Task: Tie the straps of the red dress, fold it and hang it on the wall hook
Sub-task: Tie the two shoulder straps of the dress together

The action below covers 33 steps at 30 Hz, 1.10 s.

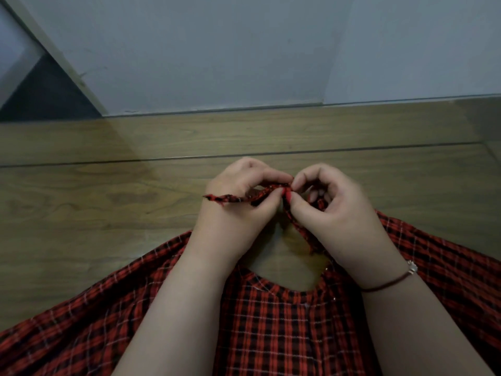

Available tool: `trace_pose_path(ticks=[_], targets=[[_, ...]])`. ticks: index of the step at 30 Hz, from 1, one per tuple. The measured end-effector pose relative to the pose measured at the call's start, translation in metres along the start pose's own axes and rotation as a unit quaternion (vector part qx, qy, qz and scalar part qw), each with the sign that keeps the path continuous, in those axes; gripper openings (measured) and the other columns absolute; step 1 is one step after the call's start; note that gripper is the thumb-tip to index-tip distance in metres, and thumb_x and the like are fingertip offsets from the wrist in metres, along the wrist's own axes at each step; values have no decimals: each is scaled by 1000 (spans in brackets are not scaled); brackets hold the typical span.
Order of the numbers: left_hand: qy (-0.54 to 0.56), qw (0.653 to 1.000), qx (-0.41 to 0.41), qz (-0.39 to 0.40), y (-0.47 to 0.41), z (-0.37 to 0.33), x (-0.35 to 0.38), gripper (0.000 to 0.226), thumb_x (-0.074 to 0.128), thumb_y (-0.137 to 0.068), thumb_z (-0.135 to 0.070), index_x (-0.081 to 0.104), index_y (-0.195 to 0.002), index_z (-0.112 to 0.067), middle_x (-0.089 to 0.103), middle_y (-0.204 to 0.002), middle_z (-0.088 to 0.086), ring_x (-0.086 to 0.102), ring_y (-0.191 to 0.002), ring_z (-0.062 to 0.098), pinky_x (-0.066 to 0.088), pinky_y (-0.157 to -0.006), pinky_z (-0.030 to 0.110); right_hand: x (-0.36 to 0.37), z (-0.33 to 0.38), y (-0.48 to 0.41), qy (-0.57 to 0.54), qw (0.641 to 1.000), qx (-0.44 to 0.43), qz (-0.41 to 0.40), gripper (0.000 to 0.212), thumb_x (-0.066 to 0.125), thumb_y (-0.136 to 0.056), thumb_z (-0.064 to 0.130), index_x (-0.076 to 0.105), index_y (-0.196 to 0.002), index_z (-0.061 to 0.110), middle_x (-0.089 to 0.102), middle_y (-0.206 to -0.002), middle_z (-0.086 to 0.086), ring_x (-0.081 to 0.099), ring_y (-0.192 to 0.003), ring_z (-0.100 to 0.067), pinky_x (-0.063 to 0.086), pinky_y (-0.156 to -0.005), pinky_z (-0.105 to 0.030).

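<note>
A red and black plaid dress [284, 327] lies spread flat on the wooden floor [108, 202], its neckline toward the wall. Two thin plaid straps [233, 198] rise from the neckline and meet between my hands. My left hand [241, 202] pinches one strap, whose loose end sticks out to the left past my wrist. My right hand [325, 204] pinches the other strap where the two cross, thumb and forefinger closed on the fabric. The crossing point is partly hidden by my fingers. No wall hook is in view.
A grey wall [217, 50] runs along the far edge of the floor. At the upper left a pale door frame [54, 50] slants past a dark opening [46, 96]. Bare floor lies to the left and beyond my hands.
</note>
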<state>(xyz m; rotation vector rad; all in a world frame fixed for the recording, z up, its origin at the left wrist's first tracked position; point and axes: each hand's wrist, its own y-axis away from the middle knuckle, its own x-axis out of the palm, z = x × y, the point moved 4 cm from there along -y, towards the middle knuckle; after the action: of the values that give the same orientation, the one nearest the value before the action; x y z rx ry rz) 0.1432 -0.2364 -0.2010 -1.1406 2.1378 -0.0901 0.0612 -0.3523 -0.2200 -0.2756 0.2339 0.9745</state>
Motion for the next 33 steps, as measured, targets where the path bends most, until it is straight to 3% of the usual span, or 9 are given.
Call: trace_pose_path(ticks=[3, 8, 10, 14, 18, 22, 27, 30, 33], targets=[[-59, 998, 27, -11, -1, -1, 0, 13, 70, -72, -10, 73, -83, -17, 67, -83, -4, 58, -80, 1, 45, -76, 10, -1, 5, 0, 17, 1000, -22, 0, 8, 67, -71, 19, 62, -75, 24, 60, -83, 7, 55, -72, -21, 48, -67, -29], [-79, 996, 36, -11, 2, -4, -1, 13, 68, -74, -9, 69, -84, -18, 66, -81, -9, 58, -77, -1, 48, -72, 16, 1, -1, 2, -82, 996, 39, 23, 7, 66, -77, 19, 67, -75, 25, 65, -72, 5, 54, -66, -15, 47, -64, -28], [-86, 996, 38, 2, 2, -5, 0, 13, 66, -75, -10, 69, -85, -18, 68, -82, -8, 58, -79, 1, 49, -74, 20, 0, 0, 3, -132, 990, 46, 27, 12, 61, -81, 15, 68, -74, 21, 66, -73, 3, 59, -71, -9, 49, -67, -20], [-98, 994, 44, 28, 1, -3, 3, 12, 64, -76, -14, 68, -86, -19, 68, -82, -6, 59, -82, 7, 48, -75, 30, -6, 2, -1, -107, 994, 11, 21, 21, 50, -81, 6, 69, -71, 7, 64, -83, -1, 60, -83, -9, 44, -76, -18], [-118, 991, 46, 35, 0, -5, 4, 12, 62, -75, -18, 68, -85, -21, 67, -79, -9, 56, -80, 6, 44, -75, 25, -5, 0, 0, -122, 992, 34, 1, 25, 48, -81, 12, 69, -68, 17, 69, -75, 4, 59, -72, 0, 44, -69, -13], [-128, 990, 50, 12, -1, -5, 2, 9, 64, -74, -16, 68, -81, -19, 64, -75, -9, 51, -75, 6, 37, -70, 19, -5, 3, 1, -148, 988, 39, 0, 27, 47, -82, 13, 70, -68, 16, 70, -70, 6, 59, -65, 3, 45, -65, -11], [-36, 999, 5, -40, 2, -2, -1, 7, 66, -75, -17, 69, -80, -21, 58, -74, -23, 51, -74, -7, 39, -72, 10, -4, 2, 0, -229, 970, 77, 5, 19, 53, -88, 9, 65, -75, 13, 71, -69, -2, 65, -68, -8, 49, -63, -16], [22, 998, -18, -54, 1, 1, -3, 16, 68, -76, -11, 69, -82, -26, 68, -81, -16, 61, -79, 0, 48, -74, 18, 1, 2, -1, -201, 975, 91, 29, 6, 58, -90, 3, 62, -86, 4, 67, -74, -3, 63, -69, -5, 51, -65, -14], [47, 997, -26, -49, -4, 1, -7, 14, 70, -76, -12, 70, -82, -24, 70, -83, -13, 65, -81, 2, 51, -76, 21, 2, 5, -3, -195, 977, 88, 26, 6, 59, -88, 3, 65, -88, 6, 68, -80, -4, 64, -74, -6, 52, -70, -14]])
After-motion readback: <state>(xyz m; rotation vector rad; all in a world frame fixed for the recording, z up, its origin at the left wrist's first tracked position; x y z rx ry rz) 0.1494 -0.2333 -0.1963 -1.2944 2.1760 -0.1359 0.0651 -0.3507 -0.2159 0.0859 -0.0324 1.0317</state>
